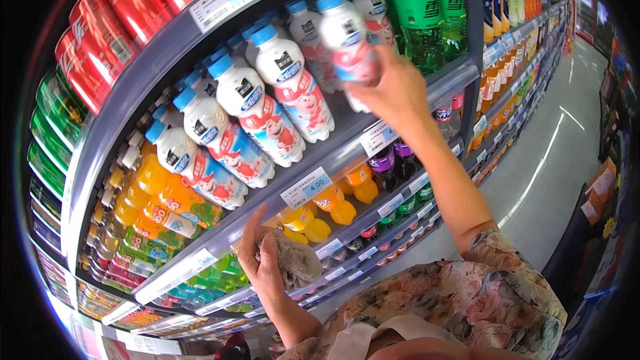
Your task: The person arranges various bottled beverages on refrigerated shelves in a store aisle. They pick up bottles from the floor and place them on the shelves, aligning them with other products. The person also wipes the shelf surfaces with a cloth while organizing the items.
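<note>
My right hand (395, 85) grips the lower part of a white, blue-capped plastic bottle (345, 35) with a red and blue label, slightly blurred, at the shelf's front. Similar bottles (292, 82) stand upright in rows to its left and behind it. Below the shelf edge, my left hand (262, 255) holds a bunched grey-brown cloth (292, 262), its index finger raised near the price rail (306, 187).
Large green soda bottles (417, 20) stand right of the white ones, orange juice bottles (165, 190) at the left. Red cans (132, 0) line the shelf above. More drinks fill the lower shelves. A grey-floored aisle (540, 160) runs along the right.
</note>
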`<control>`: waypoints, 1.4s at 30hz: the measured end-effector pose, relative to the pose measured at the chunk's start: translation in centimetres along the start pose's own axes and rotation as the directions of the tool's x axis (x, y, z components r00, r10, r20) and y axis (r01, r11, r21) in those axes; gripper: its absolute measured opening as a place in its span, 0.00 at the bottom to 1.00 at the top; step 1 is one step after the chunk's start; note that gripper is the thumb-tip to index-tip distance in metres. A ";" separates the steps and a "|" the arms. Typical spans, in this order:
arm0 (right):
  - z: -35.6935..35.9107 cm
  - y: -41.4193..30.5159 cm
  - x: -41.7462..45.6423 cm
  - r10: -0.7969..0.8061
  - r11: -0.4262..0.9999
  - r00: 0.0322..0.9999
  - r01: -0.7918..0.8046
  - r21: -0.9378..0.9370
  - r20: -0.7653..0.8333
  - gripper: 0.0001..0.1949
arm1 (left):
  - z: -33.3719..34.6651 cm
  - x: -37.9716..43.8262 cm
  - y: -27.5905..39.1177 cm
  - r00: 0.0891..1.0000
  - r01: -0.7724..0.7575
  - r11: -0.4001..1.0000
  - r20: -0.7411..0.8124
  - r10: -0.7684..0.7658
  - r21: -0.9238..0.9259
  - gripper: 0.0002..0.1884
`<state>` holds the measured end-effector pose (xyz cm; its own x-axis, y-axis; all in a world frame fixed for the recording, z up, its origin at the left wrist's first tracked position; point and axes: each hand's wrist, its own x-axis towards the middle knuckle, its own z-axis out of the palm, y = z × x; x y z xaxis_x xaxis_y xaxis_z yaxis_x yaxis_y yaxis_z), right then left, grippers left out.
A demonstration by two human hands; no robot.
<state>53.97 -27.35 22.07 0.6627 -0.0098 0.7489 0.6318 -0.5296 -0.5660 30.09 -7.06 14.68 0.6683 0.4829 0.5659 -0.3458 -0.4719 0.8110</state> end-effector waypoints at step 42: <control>5.9 6.0 6.8 0.008 0.981 1.000 -0.006 0.194 -0.011 0.46 | 0.7 -0.6 2.0 0.990 0.138 0.990 0.038 -0.138 -0.001 0.21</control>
<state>64.59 -25.58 21.74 0.6633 -0.0229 0.7480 0.6941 -0.3548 -0.6263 29.49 -8.81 15.81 0.7342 0.5146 0.4428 -0.2512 -0.4000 0.8814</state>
